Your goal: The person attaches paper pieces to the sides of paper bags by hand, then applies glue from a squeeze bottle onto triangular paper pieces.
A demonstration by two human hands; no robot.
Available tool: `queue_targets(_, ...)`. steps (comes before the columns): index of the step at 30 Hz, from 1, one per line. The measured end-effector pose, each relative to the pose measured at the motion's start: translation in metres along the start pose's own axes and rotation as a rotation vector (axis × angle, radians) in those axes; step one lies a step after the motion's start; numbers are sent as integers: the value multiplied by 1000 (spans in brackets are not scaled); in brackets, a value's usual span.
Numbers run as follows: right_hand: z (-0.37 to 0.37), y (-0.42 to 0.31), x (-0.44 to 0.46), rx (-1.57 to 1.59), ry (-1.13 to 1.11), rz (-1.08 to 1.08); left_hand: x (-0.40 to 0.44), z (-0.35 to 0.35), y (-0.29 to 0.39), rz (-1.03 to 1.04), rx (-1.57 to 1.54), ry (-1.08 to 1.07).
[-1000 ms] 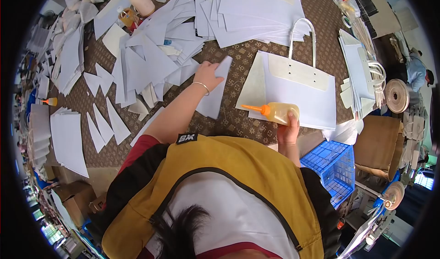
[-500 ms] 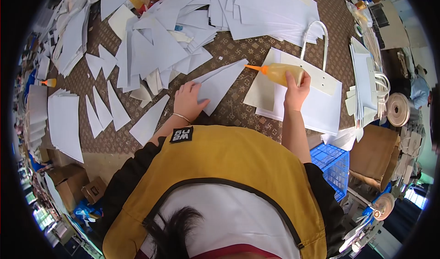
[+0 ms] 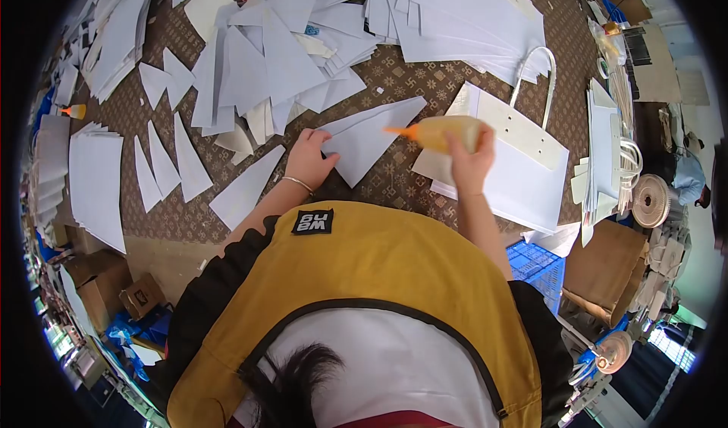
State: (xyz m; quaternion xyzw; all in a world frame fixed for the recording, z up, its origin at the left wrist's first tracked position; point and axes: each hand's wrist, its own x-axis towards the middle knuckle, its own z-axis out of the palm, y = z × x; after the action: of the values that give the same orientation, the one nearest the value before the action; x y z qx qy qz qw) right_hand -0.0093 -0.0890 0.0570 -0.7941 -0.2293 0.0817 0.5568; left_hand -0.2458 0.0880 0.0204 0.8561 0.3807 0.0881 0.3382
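Observation:
My right hand (image 3: 472, 159) grips a squeeze bottle (image 3: 440, 133) of yellowish liquid by its base end, and its orange nozzle points left over a folded white paper piece (image 3: 371, 138). Bottle and nozzle are blurred. At the left end of that piece is my left hand (image 3: 309, 160), fingers and thumb apart, touching its edge. Right of the bottle lies a white paper bag (image 3: 516, 166) with a rope handle (image 3: 547, 72), partly behind my right hand. A loose white paper wedge (image 3: 246, 189) lies beside my left forearm.
A heap of cut white paper (image 3: 265, 72) spreads across the back left, with flat bag stacks (image 3: 470, 26) behind. More paper (image 3: 96, 181) is stacked at left. Another orange-tipped bottle (image 3: 76, 111) lies far left. A blue crate (image 3: 535, 265) stands below the table's right side.
My right hand has brought the bottle leftward, away from the bag and over the folded paper. My left hand has slid back toward the paper's left end. The view has shifted slightly.

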Motion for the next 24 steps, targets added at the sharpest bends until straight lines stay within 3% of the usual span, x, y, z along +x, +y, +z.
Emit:
queue_targets(5, 18, -16, -36, -23, -208, -87, 5, 0, -1, -88, -70, -31)
queue_targets(9, -10, 6, 11, 65, 95, -16, 7, 0, -3, -95, -54, -45)
queue_targets(13, -15, 5, 21, 89, 148, -33, 9, 0, -1, -99, -37, -43)
queue_targets(15, 1, -5, -2, 22, -34, -12, 11, -1, 1, -101, -25, -57)
queue_targets(19, 37, -20, -53, 102, -319, -206, 15, -8, 2, -127, 2, -115)
queue_targets(24, 30, -25, -43, 70, -366, -194, 22, -15, 5, -166, 0, -217)
